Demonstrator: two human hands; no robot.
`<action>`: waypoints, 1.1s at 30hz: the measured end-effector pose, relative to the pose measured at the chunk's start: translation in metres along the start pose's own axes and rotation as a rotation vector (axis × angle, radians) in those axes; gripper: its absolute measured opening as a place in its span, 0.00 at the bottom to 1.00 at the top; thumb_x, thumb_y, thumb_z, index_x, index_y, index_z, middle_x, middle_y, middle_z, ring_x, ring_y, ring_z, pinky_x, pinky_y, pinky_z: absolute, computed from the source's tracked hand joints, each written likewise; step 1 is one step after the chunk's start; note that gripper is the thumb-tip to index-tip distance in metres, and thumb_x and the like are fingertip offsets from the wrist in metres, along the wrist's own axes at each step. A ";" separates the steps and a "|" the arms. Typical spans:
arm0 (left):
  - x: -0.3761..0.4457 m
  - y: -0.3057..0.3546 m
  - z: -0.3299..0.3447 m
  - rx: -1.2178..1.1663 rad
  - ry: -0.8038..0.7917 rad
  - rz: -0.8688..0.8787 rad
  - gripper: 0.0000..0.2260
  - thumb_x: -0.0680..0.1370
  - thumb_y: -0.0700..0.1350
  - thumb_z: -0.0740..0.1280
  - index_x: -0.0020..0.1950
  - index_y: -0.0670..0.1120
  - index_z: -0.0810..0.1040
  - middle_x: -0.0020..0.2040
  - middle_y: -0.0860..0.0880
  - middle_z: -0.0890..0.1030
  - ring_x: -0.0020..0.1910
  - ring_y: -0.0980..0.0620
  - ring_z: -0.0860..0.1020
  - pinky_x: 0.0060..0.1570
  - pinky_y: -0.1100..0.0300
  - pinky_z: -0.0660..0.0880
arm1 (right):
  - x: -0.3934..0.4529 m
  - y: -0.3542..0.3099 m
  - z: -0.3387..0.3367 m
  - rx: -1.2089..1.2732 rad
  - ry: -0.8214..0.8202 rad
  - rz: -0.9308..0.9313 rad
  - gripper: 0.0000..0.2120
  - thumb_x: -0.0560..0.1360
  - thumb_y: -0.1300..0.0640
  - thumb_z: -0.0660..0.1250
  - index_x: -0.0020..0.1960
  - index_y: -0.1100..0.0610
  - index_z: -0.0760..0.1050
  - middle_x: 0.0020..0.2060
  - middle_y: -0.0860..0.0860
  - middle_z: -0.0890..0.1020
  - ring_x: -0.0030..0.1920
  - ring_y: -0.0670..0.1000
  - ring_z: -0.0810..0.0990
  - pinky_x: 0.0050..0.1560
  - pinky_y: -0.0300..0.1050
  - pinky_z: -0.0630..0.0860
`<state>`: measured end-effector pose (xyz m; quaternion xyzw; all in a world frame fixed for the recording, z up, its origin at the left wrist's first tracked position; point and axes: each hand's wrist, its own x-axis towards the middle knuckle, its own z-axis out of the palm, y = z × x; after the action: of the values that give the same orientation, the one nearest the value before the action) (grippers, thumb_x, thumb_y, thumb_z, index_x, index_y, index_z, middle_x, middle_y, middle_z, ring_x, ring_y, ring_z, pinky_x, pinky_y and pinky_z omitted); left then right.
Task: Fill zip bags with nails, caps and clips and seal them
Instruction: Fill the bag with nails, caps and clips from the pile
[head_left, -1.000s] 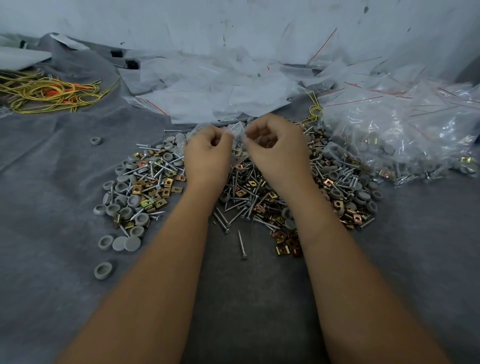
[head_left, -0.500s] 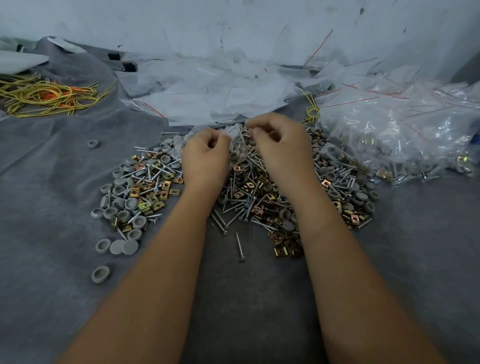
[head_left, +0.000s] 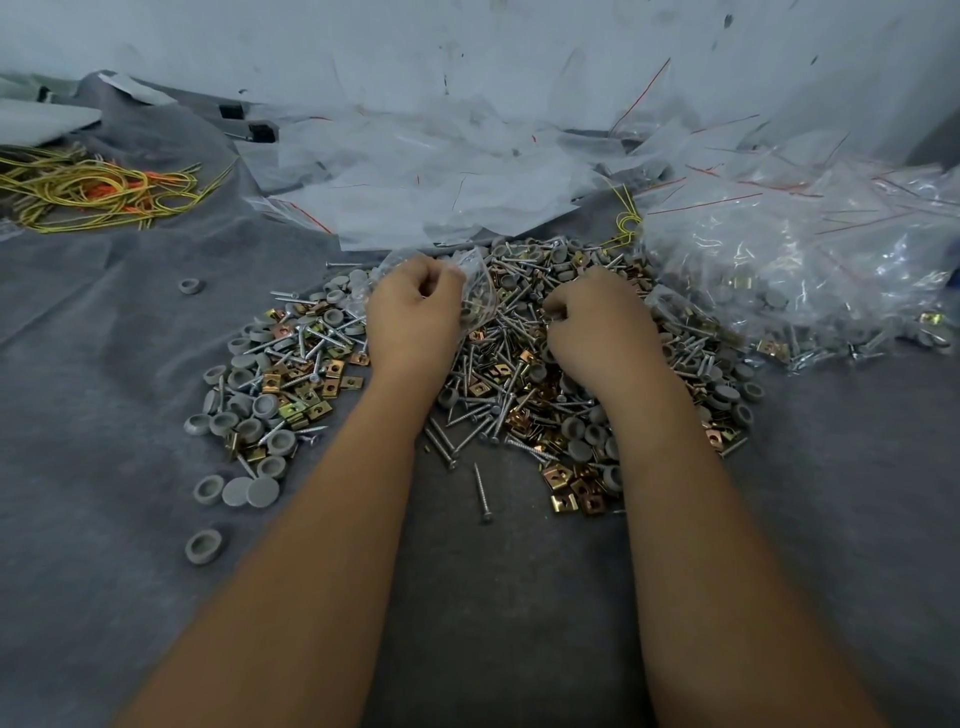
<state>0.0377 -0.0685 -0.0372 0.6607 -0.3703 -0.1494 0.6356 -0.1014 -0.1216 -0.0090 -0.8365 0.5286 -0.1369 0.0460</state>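
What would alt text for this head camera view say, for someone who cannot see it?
A person's left hand grips a small clear zip bag while the right hand digs, fingers curled, into a pile of nails, grey caps and brass clips on a grey cloth. Filled bags lie at right, empty bags behind.

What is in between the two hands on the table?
In the head view, part of the mixed pile of silver nails, grey round caps and brass square clips lies between the left hand, which holds a small clear zip bag, and the right hand.
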 end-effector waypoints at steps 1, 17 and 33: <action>0.000 0.000 0.000 0.004 0.001 0.004 0.10 0.78 0.44 0.63 0.42 0.40 0.79 0.28 0.53 0.71 0.27 0.55 0.67 0.31 0.60 0.66 | 0.001 -0.001 0.000 0.024 0.011 -0.004 0.15 0.74 0.65 0.61 0.56 0.59 0.81 0.60 0.59 0.75 0.59 0.61 0.73 0.58 0.53 0.74; 0.001 0.000 0.000 0.002 -0.011 -0.009 0.09 0.78 0.43 0.64 0.40 0.41 0.78 0.27 0.54 0.70 0.26 0.56 0.67 0.32 0.58 0.68 | 0.003 -0.006 0.006 0.590 0.253 -0.084 0.08 0.76 0.60 0.68 0.50 0.50 0.81 0.41 0.43 0.80 0.44 0.46 0.80 0.47 0.46 0.79; -0.002 0.007 -0.001 -0.181 -0.011 0.088 0.06 0.79 0.42 0.66 0.45 0.45 0.82 0.25 0.57 0.75 0.24 0.63 0.71 0.27 0.68 0.68 | -0.001 -0.019 0.014 0.496 0.173 -0.325 0.10 0.76 0.56 0.68 0.55 0.45 0.81 0.49 0.41 0.84 0.44 0.44 0.79 0.48 0.46 0.77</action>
<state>0.0348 -0.0657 -0.0315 0.5829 -0.3873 -0.1578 0.6967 -0.0807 -0.1135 -0.0184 -0.8585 0.3404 -0.3380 0.1812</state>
